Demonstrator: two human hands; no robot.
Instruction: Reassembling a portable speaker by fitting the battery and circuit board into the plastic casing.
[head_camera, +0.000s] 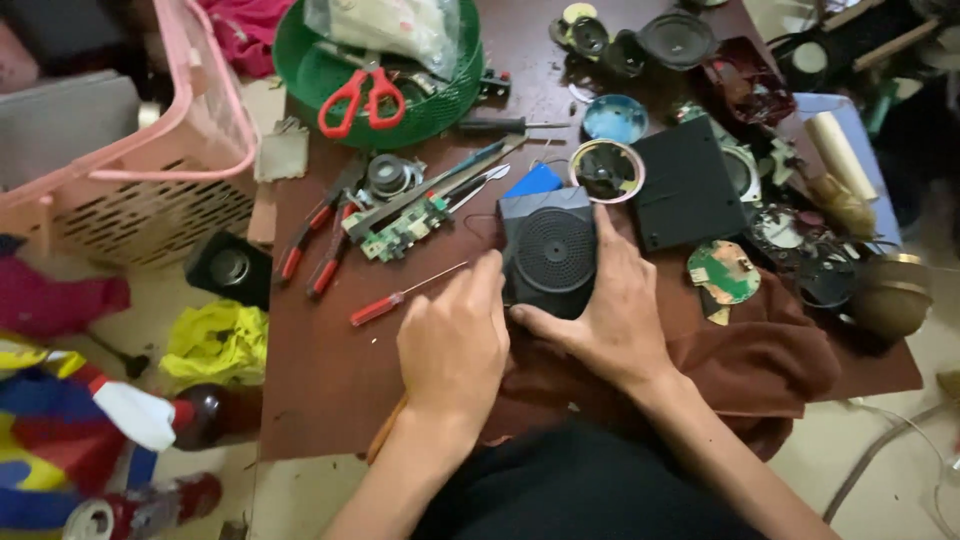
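Head cam: both hands clamped on black speaker box (549, 252), mid worktop (320, 370), on brown cloth's (760, 365) edge. Left hand (452, 345) at its left side, right hand (605, 315) w/ fingers round right side. Red screwdriver (400, 296) just left.

Open spot: bare brown table (320, 370) left of the left hand (452, 345).
In the way: a red screwdriver (400, 296) just above that spot.
Crowded: pliers (318, 240), circuit board (405, 228) and green basket (375, 75) farther up.
Right side: black box (688, 195) and loose parts, tight together.
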